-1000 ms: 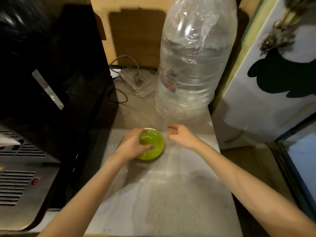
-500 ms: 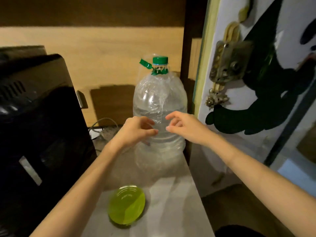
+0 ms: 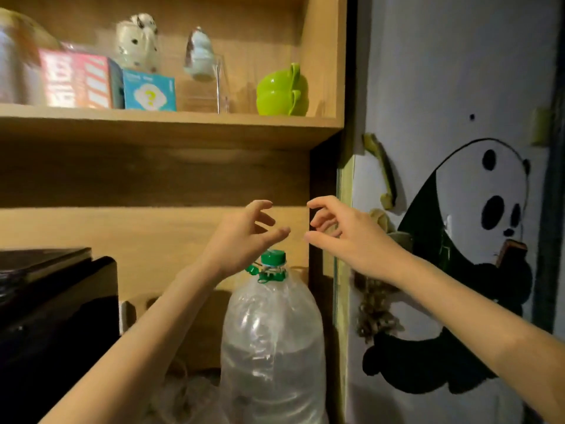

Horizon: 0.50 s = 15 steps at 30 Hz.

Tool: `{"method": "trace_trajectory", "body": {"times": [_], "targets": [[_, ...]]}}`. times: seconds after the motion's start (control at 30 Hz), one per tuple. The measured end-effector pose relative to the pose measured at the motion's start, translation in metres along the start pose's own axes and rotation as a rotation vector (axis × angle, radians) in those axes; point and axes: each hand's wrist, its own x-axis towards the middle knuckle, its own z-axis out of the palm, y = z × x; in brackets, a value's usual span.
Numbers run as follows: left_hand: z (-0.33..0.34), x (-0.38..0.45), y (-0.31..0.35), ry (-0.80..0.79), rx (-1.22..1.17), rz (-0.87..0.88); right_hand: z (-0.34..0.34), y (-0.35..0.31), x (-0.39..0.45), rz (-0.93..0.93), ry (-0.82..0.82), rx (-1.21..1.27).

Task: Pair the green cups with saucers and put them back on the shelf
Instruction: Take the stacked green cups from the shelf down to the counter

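Green cups (image 3: 281, 91) are stacked upside down at the right end of the wooden shelf (image 3: 165, 125), their handles turned right. My left hand (image 3: 244, 237) and my right hand (image 3: 345, 232) are raised side by side well below that shelf, above a water bottle's cap. Both hands are empty with fingers spread and curled. The green saucer is out of view.
A large clear water bottle (image 3: 272, 347) with a green cap stands under my hands. A black appliance (image 3: 52, 316) fills the left. On the shelf stand boxes (image 3: 104, 84), figurines and a clear stand. A door with a panda picture (image 3: 458, 264) is on the right.
My left hand let go of the green saucer on the counter. Both hands rose empty, and my view tilted up from the counter to the shelf with the cups.
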Motion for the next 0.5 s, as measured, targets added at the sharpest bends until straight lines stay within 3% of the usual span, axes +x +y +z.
{"method": "trace_trajectory", "body": {"times": [0.17, 0.5], "targets": [[-0.024, 0.044, 0.023, 0.143, 0.075, 0.127, -0.028, 0.0, 0.038, -0.092, 0.063, -0.063], [-0.067, 0.122, 0.052, 0.173, 0.047, 0.202, -0.075, -0.002, 0.116, -0.163, 0.215, -0.054]]}}
